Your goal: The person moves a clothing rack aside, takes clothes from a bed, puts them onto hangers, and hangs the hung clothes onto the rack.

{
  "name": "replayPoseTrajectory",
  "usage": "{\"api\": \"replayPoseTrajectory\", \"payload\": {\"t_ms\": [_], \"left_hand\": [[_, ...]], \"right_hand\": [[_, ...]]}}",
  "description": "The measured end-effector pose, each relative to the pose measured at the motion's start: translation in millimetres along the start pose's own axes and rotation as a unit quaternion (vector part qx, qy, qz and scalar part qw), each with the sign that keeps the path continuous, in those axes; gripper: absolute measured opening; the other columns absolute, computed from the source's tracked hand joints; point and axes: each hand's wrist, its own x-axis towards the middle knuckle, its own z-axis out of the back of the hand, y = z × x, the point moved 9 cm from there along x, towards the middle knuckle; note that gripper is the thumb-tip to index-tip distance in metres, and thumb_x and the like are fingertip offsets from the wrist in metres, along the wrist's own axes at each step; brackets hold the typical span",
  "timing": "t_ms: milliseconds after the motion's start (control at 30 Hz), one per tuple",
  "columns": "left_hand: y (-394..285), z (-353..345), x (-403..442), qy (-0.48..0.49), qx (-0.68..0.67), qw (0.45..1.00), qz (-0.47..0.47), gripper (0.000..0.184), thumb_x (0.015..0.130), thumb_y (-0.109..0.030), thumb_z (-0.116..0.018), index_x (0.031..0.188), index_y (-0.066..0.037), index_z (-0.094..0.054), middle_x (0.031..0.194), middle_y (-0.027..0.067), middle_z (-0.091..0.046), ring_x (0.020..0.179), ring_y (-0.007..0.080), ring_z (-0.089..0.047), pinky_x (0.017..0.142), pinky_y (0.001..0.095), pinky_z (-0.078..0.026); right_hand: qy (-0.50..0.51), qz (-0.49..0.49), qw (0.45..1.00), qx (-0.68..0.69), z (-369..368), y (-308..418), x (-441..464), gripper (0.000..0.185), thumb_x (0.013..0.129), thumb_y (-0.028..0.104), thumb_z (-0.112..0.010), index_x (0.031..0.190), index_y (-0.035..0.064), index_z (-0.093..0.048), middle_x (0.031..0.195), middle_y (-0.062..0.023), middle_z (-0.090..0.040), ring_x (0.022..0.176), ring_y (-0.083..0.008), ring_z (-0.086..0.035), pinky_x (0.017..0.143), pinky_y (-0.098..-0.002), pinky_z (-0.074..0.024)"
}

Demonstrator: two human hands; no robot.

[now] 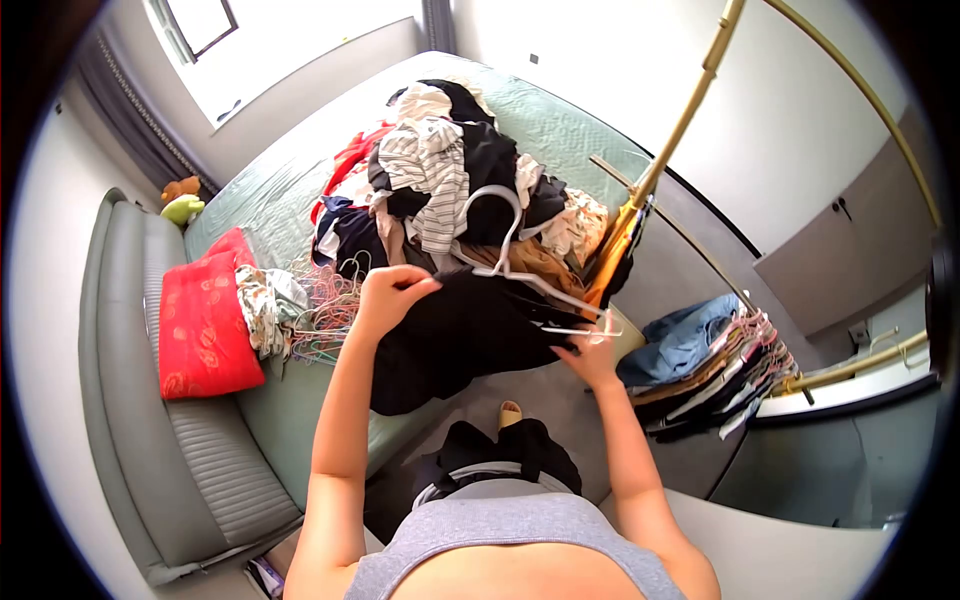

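A black garment (455, 335) hangs spread out between my two hands, in front of the bed. My left hand (392, 298) pinches its upper left edge, thumb and fingers together. A white clothes hanger (545, 290) lies at the garment's top, its large hook standing up toward the clothes pile; its left arm is partly hidden by the cloth. My right hand (592, 356) is closed around the hanger's right end, with the thumb against the garment's right edge. Just beyond is a heaped pile of clothes (425, 165), striped, black, red and pale pieces mixed together.
Several wire hangers (328, 305) lie tangled on the bed (245, 215), beside a red cushion (205, 325) and a patterned cloth (270, 305). A gold-coloured rack pole (690, 95) rises at the right. Clothes on hangers (690, 365) lie bundled at lower right, near a mirror.
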Motion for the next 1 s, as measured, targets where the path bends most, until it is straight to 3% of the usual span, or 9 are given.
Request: {"api": "replayPoseTrajectory", "payload": {"t_ms": [100,300,433,600,667,800,833,900,1000], "left_hand": [[35.2,-1.0,-21.9,0.049,-0.055,0.997,0.026,0.01,0.075,-0.008,-0.069,0.078,0.002,-0.067,0.067,0.004,-0.064,0.062,0.0073,-0.057,0.06,0.0204,-0.044],[14.8,-44.0,-56.8,0.112,0.193,0.963,-0.153,0.019,0.072,-0.029,-0.07,0.077,-0.01,-0.069,0.072,0.0051,-0.065,0.066,0.0233,-0.063,0.059,0.0308,-0.048],[-6.3,-90.9,-63.9,0.093,0.187,0.958,-0.195,0.018,0.072,-0.026,-0.069,0.075,-0.009,-0.067,0.07,0.0058,-0.063,0.063,0.0233,-0.061,0.057,0.0306,-0.047],[-48.3,-132.2,-59.9,0.166,0.105,0.96,-0.198,0.02,0.072,-0.026,-0.071,0.076,-0.007,-0.067,0.069,0.0071,-0.063,0.062,0.0242,-0.061,0.057,0.0299,-0.046],[-46.1,-145.7,-45.3,0.198,0.112,0.962,-0.153,0.022,0.07,-0.027,-0.073,0.079,-0.007,-0.067,0.068,0.0111,-0.062,0.062,0.0248,-0.061,0.057,0.0301,-0.046],[16.4,-201.7,-28.7,0.304,-0.082,0.949,0.016,0.034,0.079,-0.02,-0.07,0.059,-0.004,-0.047,0.055,-0.0092,-0.034,0.055,0.0023,-0.031,0.047,0.0219,-0.028],[8.8,-216.3,-29.0,0.272,-0.105,0.956,-0.017,0.03,0.08,-0.019,-0.069,0.064,-0.004,-0.048,0.057,-0.0079,-0.036,0.058,0.003,-0.034,0.05,0.0219,-0.031],[15.9,-254.7,-29.8,0.252,-0.128,0.959,-0.034,0.026,0.081,-0.019,-0.068,0.069,-0.004,-0.05,0.062,-0.0068,-0.041,0.062,0.0036,-0.037,0.055,0.0213,-0.033],[21.1,-317.5,-33.8,0.273,-0.132,0.953,-0.019,0.02,0.082,-0.017,-0.066,0.077,-0.003,-0.054,0.068,-0.0051,-0.047,0.066,0.0041,-0.041,0.06,0.0201,-0.037]], "right_hand": [[0.037,-0.061,0.997,-0.043,14.1,-20.6,-29.1,0.023,0.06,0.025,-0.076,0.062,0.0082,-0.06,0.084,-0.0008,-0.065,0.089,-0.0182,-0.058,0.106,-0.0578,-0.016],[0.053,-0.062,0.997,0.002,40.2,2.9,-74.1,0.02,0.052,0.015,-0.074,0.059,0.0065,-0.058,0.106,-0.0036,-0.063,0.103,-0.0202,-0.054,0.106,-0.0534,-0.02],[-0.003,-0.079,0.969,0.235,41.4,32.7,-80.2,0.018,0.052,0.004,-0.069,0.059,0.0018,-0.053,0.107,-0.0078,-0.062,0.11,-0.0279,-0.051,0.097,-0.0431,-0.0331],[-0.023,-0.311,0.809,0.499,57.7,-31.1,-125.7,0.031,0.062,-0.01,-0.06,0.084,0.0064,-0.044,0.074,-0.0007,-0.056,0.072,-0.0107,-0.054,0.07,-0.0247,-0.0434],[-0.045,-0.303,0.815,0.492,100.2,-35.9,-132.5,0.036,0.061,-0.008,-0.061,0.088,0.0089,-0.044,0.076,-0.0004,-0.057,0.076,-0.0112,-0.054,0.077,-0.0255,-0.0422],[-0.021,-0.365,0.776,0.513,134.1,-66.8,-170.4,0.037,0.06,-0.002,-0.063,0.092,0.0086,-0.049,0.081,0.0027,-0.053,0.089,-0.0103,-0.049,0.089,-0.0248,-0.0348],[0.012,-0.312,0.821,0.478,136.9,-64.7,-168.2,0.035,0.067,0.011,-0.069,0.098,0.0065,-0.051,0.085,0.0033,-0.052,0.084,-0.0084,-0.048,0.08,-0.0211,-0.0365],[0.087,-0.362,0.725,0.58,119.9,-62.5,-182.3,0.032,0.076,0.026,-0.07,0.095,0.0042,-0.057,0.078,0.0043,-0.053,0.075,-0.0058,-0.047,0.069,-0.019,-0.0375],[0.086,-0.395,0.757,0.514,124.1,-98.3,-208.4,0.027,0.083,0.028,-0.064,0.075,0.003,-0.064,0.062,0.0043,-0.053,0.059,-0.0039,-0.045,0.056,-0.0201,-0.0369]]}}
